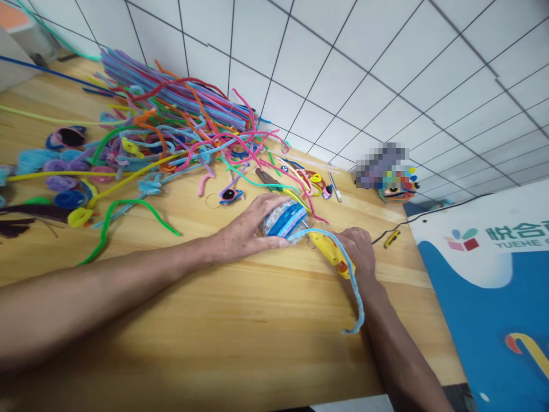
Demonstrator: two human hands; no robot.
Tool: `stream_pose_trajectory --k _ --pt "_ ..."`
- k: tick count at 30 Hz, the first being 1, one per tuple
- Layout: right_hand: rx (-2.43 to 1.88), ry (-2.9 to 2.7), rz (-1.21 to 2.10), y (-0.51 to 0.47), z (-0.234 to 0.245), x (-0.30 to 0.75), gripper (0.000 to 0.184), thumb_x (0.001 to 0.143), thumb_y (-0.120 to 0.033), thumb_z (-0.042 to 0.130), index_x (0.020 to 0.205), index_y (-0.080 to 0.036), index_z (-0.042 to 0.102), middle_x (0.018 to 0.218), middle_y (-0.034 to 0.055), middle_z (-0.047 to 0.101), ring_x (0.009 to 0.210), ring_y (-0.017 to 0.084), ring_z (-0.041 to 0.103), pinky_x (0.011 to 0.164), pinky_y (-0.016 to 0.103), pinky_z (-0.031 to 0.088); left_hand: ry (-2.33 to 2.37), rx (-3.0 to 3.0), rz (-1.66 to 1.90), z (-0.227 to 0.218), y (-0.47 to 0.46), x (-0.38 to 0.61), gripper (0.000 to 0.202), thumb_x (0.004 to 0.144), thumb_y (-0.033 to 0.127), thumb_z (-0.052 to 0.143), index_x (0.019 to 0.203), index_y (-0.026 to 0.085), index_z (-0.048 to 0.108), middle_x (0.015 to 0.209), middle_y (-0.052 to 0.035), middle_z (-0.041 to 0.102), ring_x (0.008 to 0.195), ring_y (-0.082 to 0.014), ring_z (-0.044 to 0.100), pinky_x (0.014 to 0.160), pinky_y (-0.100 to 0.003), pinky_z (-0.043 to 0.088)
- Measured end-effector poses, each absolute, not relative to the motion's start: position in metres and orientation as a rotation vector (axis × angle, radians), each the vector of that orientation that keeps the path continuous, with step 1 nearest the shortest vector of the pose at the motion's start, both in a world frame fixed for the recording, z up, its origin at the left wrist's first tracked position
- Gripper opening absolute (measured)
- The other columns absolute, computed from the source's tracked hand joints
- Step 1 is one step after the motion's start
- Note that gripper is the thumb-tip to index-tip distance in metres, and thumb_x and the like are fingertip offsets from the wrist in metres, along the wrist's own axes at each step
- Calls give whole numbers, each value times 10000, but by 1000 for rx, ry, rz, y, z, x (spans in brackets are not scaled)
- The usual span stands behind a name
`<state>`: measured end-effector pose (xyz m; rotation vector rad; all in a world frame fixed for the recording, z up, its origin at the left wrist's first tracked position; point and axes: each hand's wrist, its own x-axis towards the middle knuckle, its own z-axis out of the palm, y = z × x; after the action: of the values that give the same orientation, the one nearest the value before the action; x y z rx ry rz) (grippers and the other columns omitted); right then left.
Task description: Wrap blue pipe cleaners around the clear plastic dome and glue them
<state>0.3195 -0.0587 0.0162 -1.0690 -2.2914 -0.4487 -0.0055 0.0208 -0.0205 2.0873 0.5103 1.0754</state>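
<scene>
Lettering (508, 246) on a blue-and-white panel (484, 320) at right reads "YUEHE" beneath larger Chinese characters (518, 230). Mid-scene above the wooden table (214, 332), the left hand (244, 232) is curled around a blue-striped ball (285, 220) trailing a light blue pipe cleaner (354, 280) toward the near right, while the right hand (361, 252) is wrapped around a yellow glue gun (325, 249), its tip just beside the ball

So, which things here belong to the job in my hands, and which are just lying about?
Part of the job, it seems:
Blue-striped piece, in your left hand
Yellow glue gun, in your right hand
Light-blue fuzzy strip trailing from the piece

Apparently just lying about:
Bundle of purple and blue strips
Green fuzzy strip
Small yellow tool
Silver pen-like stick
</scene>
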Motion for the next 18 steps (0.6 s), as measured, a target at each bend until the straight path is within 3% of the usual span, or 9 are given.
stream_pose_trajectory --k 12,18 --pt "-1028 -2325 -376 -62 27 310 374 1135 -248 456 1458 -252 646 963 73 695 929 268 640 870 442 491 510 2082 1075 -19 20 -5 834 1015 541 768 1711 308 372 1665 -172 514 1581 -377 475 1327 -633 422" --pt "-936 -2356 -352 -59 27 310 398 1163 -352 413 1462 -251 655 907 57 679 877 264 631 831 438 476 532 2096 1047 -18 20 -6 825 1027 568 742 1707 294 364 1676 -180 499 1589 -370 465 1332 -630 415"
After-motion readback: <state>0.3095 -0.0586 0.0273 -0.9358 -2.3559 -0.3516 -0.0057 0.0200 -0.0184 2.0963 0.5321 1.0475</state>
